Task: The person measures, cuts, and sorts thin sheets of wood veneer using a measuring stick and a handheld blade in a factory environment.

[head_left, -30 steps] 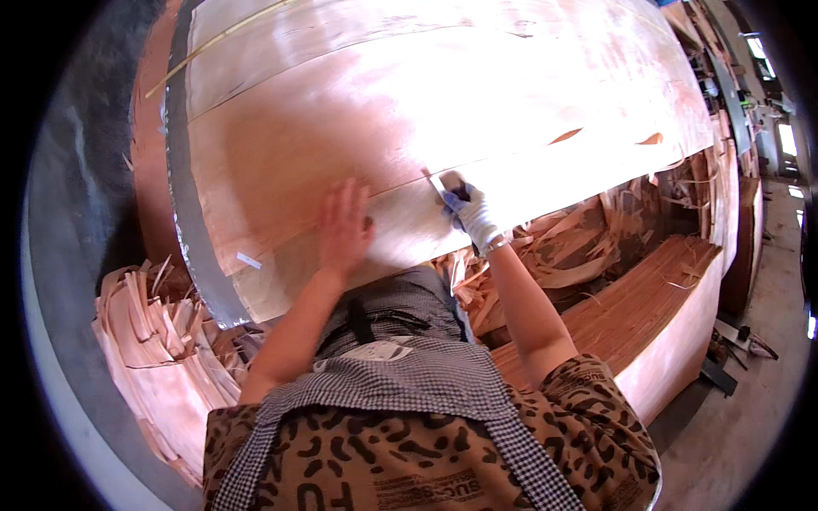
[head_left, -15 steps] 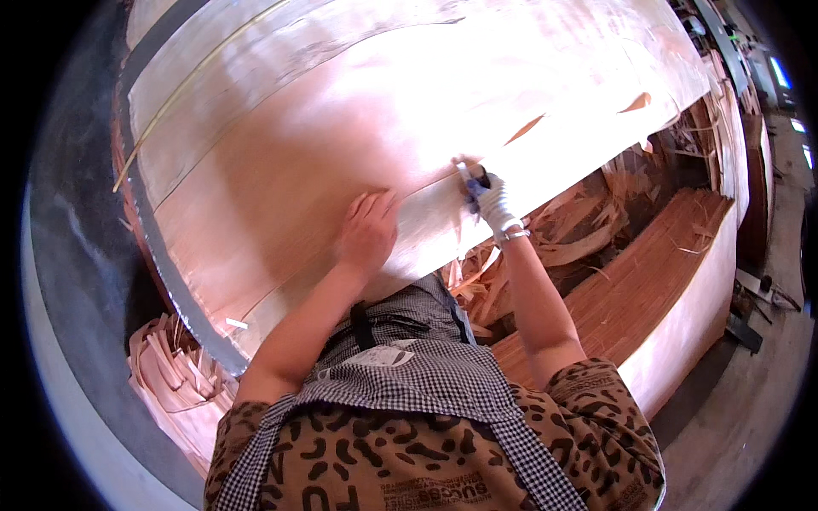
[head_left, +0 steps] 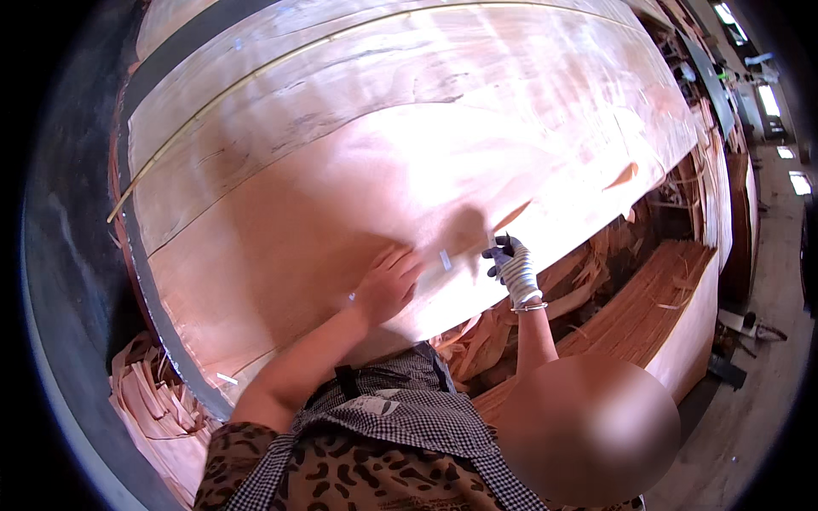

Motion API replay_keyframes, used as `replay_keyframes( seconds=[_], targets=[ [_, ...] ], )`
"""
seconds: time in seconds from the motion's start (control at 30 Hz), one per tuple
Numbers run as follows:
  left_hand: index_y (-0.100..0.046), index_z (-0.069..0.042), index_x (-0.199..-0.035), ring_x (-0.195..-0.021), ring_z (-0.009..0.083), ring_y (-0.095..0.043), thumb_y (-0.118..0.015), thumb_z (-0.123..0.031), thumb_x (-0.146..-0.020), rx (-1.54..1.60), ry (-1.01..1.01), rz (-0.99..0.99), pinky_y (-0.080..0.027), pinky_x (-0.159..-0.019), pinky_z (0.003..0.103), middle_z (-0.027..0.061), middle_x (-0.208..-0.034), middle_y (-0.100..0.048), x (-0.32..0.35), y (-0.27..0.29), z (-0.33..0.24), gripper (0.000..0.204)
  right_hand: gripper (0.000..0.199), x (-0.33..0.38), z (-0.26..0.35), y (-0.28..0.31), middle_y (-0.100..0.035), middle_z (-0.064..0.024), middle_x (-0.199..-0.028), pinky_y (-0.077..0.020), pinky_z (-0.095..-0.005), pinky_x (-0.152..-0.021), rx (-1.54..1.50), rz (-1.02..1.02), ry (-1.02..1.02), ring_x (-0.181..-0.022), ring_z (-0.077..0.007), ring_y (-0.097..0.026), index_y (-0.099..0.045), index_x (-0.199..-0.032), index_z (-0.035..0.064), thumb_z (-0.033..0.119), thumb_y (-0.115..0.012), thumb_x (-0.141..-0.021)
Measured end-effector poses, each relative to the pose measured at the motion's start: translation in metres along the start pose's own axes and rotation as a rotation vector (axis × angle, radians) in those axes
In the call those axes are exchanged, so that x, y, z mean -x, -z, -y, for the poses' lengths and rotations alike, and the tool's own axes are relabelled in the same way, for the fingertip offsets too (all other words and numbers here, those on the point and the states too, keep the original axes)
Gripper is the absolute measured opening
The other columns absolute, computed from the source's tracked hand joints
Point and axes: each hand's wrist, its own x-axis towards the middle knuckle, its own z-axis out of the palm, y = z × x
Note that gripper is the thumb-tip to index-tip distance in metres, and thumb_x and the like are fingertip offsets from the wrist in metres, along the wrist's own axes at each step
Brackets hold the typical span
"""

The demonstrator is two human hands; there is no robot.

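Observation:
A broad sheet of pale wood veneer (head_left: 256, 230) lies in front of me, with a lengthwise seam near its close side. My left hand (head_left: 390, 284), bare, rests on it with the fingers stretched out. My right hand (head_left: 515, 271) wears a striped glove with dark fingertips. Its fingers are bent together just above the sheet, around a small pale piece too blurred to name. Between the two hands a short white strip (head_left: 445, 260) lies on the veneer. Another white strip (head_left: 227, 378) sits near the left end.
A thin yellowish rod (head_left: 247, 78) crosses the far part of the veneer. A dark strip (head_left: 162, 319) edges the left end. Torn veneer scraps (head_left: 477, 345) fill the gap below the near edge. A stack of reddish veneer (head_left: 635, 311) stands at the right.
My right hand has moved right, away from the seam, and a white strip now shows where it was. The left hand stays on the sheet. The view has shifted, showing more of the far side.

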Motion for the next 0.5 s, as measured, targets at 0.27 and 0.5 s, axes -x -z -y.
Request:
replay_keyframes(
  seconds=[0.27,0.5],
  targets=[
    [-0.051,-0.008,-0.088,-0.081,0.0297,-0.051,-0.059,-0.008,-0.07,0.013,0.496,-0.305,-0.041,-0.075,0.041,0.0103,-0.09,-0.049,-0.009,0.048,0.084,0.02,0.013,-0.073,0.107,-0.083,-0.058,-0.007,-0.061,-0.0357,-0.0228,-0.036,0.002,0.234,0.155,-0.043,-0.0102,-0.049,-0.053,-0.084,-0.0004,0.012,-0.056,-0.081],
    [-0.045,-0.01,-0.119,-0.115,0.0225,-0.04,-0.052,-0.016,-0.077,-0.225,0.377,-0.33,-0.032,-0.094,0.04,0.0082,-0.121,-0.045,-0.136,0.066,0.151,0.043,0.025,-0.168,0.149,-0.166,-0.059,-0.0097,-0.065,-0.0432,-0.03,-0.043,0.176,0.178,0.273,-0.048,-0.0153,-0.054,-0.055,-0.092,-0.0027,0.018,-0.06,-0.079]
  ],
)
